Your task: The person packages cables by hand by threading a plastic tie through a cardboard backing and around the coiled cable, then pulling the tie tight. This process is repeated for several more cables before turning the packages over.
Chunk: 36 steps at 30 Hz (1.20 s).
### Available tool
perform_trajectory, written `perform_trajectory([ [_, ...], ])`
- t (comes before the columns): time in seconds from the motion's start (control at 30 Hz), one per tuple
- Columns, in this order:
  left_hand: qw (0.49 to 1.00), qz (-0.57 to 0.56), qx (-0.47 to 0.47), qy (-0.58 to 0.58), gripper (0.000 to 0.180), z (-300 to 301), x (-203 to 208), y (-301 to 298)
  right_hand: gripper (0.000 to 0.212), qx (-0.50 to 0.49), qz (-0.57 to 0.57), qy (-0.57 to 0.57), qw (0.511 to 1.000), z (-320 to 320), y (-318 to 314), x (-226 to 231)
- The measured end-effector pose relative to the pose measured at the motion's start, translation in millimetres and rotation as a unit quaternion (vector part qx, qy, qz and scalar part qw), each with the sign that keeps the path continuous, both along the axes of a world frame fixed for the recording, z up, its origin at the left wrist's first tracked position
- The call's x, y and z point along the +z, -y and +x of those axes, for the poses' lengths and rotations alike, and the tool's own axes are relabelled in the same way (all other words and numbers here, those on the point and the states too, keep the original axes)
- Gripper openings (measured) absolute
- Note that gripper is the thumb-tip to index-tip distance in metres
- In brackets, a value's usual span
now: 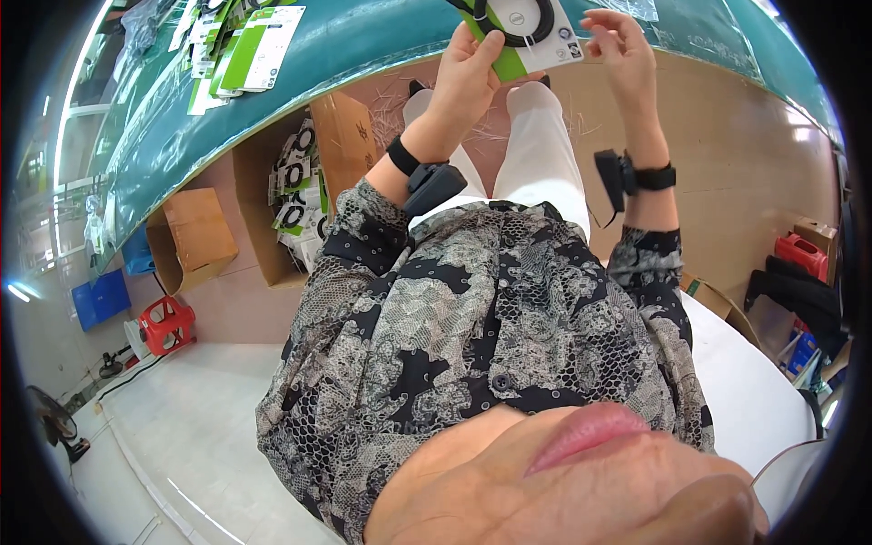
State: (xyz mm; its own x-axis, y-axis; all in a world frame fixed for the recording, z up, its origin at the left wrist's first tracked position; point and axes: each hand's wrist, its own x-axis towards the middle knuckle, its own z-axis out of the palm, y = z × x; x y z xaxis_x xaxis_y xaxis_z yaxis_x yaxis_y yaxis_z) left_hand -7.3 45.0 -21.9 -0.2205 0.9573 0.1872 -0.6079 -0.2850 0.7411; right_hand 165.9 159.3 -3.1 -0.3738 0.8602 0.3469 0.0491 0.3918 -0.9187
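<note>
My left hand [472, 64] is closed on a green and white packaging card [565, 45] at the top middle, with the thumb across its front. On the card lies a coiled black cable [548, 20], and thin white ties show at the coil's lower part. Part of the card and coil is cut off by the top of the picture. Just beyond the card's right edge is my right hand [625, 59], its fingers loosely bent and apart, with nothing visible in them. Black devices are strapped to both my wrists.
Similar carded cables [259, 50] are heaped on the green-covered table [363, 50] at the upper left. Below the table, an open cardboard box [263, 186] holds many more. A smaller carton [202, 232] and a red plastic stool [166, 325] stand farther left. White scraps litter the floor.
</note>
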Motion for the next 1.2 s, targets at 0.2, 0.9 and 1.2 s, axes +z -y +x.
perform_trajectory([
  [0.2, 0.995, -0.025, -0.082, 0.050, 0.028, 11, 2, 3, 0.021, 0.172, -0.087, -0.089, 0.977, -10, 1, -47],
  [0.9, 0.996, 0.017, -0.086, 0.011, 0.030, 11, 32, 13, 0.026, 0.004, -0.012, -0.072, 0.997, -6, 20, -50],
  [1.2, 0.996, -0.013, -0.090, -0.015, 0.034, 15, 20, 16, 0.031, 0.075, 0.121, -0.034, 0.989, -1, 33, -29],
])
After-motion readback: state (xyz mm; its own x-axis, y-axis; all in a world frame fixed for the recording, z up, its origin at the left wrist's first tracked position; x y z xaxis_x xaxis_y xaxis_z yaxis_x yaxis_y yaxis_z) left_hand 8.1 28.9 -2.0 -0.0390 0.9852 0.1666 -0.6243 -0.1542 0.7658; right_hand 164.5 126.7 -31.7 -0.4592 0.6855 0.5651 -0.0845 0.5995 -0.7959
